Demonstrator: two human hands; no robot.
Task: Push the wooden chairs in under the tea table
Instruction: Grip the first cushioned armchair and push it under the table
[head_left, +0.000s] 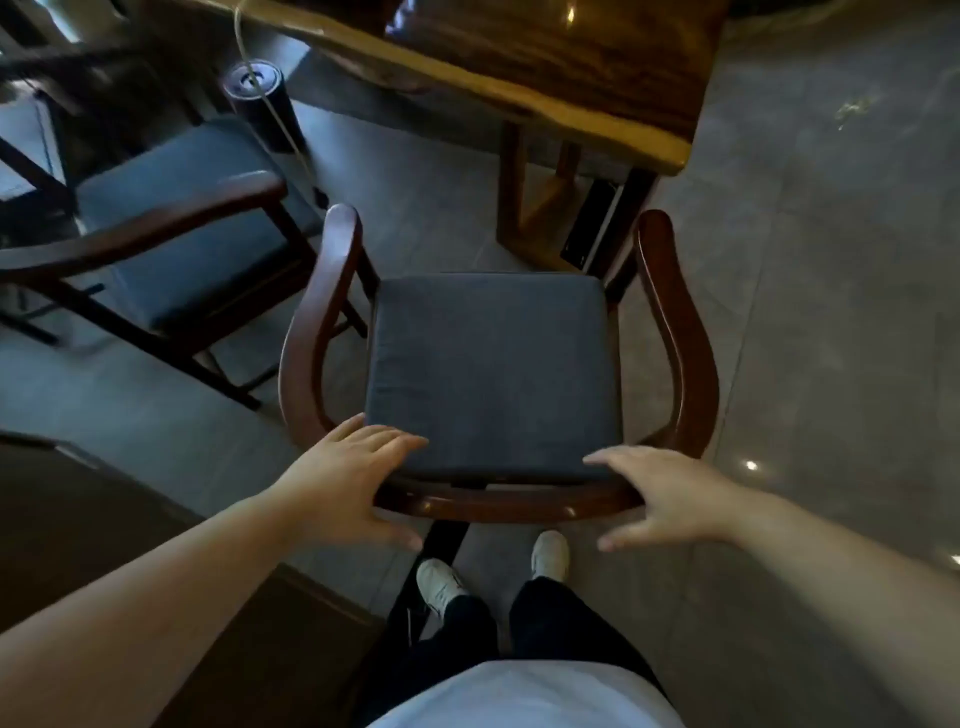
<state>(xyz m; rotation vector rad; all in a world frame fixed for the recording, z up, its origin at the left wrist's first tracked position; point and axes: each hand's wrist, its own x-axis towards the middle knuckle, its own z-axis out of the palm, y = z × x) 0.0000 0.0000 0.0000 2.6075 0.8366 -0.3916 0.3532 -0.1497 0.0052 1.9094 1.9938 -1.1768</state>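
Note:
A dark wooden armchair with a grey-blue seat cushion stands directly in front of me, facing the tea table. The chair's front sits near the table leg, and the seat is outside the tabletop. My left hand lies over the left end of the curved back rail, fingers stretched onto the cushion and thumb under the rail. My right hand straddles the rail's right end with fingers spread, not curled tight. A second armchair of the same kind stands to the left, turned at an angle.
A black cylindrical bin with a cord over it stands on the floor by the table's left side. A dark cabinet edge is close at my lower left. My feet in white shoes stand just behind the chair. Grey tiled floor extends to the right.

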